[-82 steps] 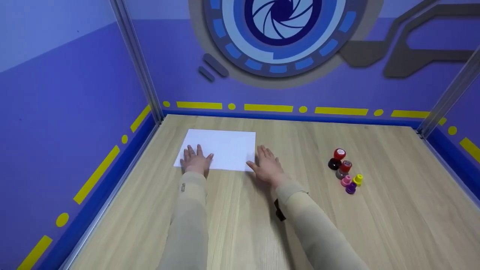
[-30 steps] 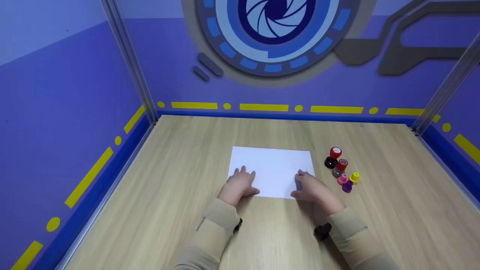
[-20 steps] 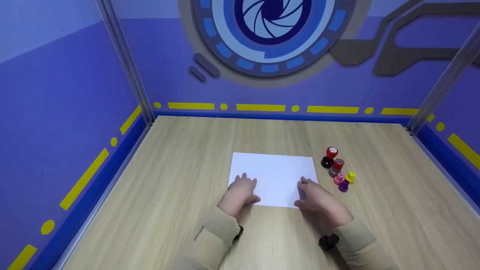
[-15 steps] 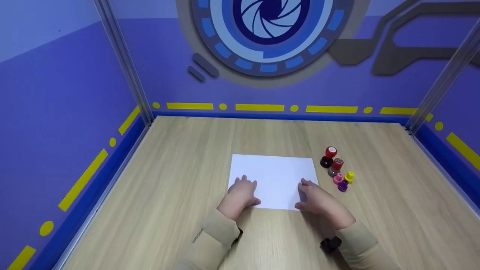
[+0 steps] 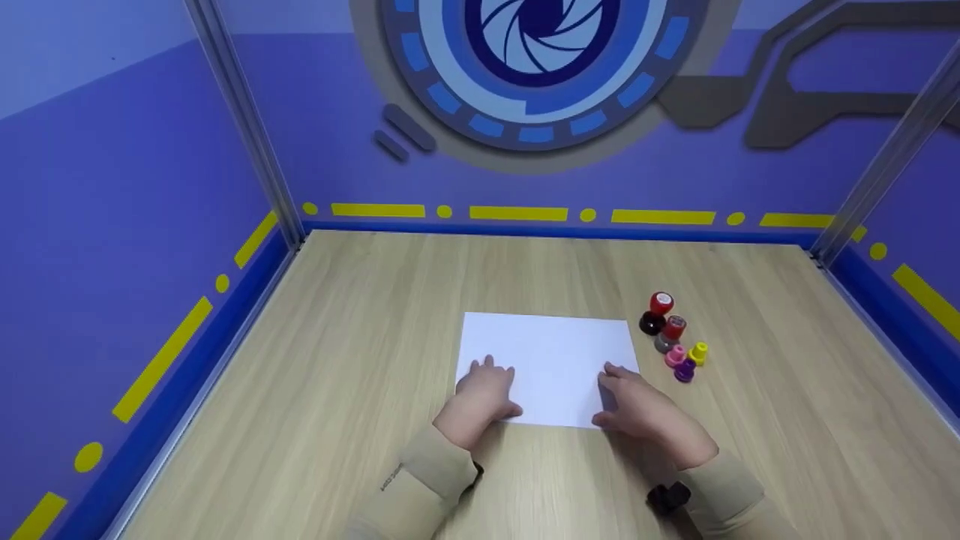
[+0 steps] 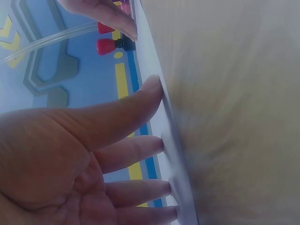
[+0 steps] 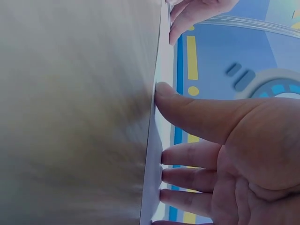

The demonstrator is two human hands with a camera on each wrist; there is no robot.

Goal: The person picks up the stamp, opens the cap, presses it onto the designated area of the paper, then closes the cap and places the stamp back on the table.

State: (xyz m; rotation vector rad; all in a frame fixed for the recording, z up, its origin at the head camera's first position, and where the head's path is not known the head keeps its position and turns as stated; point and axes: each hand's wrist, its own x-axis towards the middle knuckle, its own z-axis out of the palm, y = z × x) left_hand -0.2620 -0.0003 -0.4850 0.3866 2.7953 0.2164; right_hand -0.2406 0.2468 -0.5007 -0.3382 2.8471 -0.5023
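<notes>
A white sheet of paper (image 5: 551, 360) lies flat on the wooden table, in front of the person. The left hand (image 5: 480, 396) touches its left part with spread fingertips, the thumb at the near edge. On the right part of the sheet, the right hand (image 5: 643, 409) presses in the same way, thumb near the close edge. Both wrist views show fairly straight fingers, with the left thumb (image 6: 143, 101) and the right thumb (image 7: 180, 105) on the paper and the palms raised off it. Neither hand curls round anything.
Right of the paper stand several small stamps: a red and black one (image 5: 657, 313), a red and grey one (image 5: 671, 332), a pink one (image 5: 676, 355), a yellow one (image 5: 699, 353) and a purple one (image 5: 684, 370). Blue-purple panels (image 5: 135, 225) wall the table (image 5: 337, 337).
The paper, first at the table's left with both hands flat by it, has moved right and towards the person under the hands. Lately it slid slightly nearer still. The stamps stay put.
</notes>
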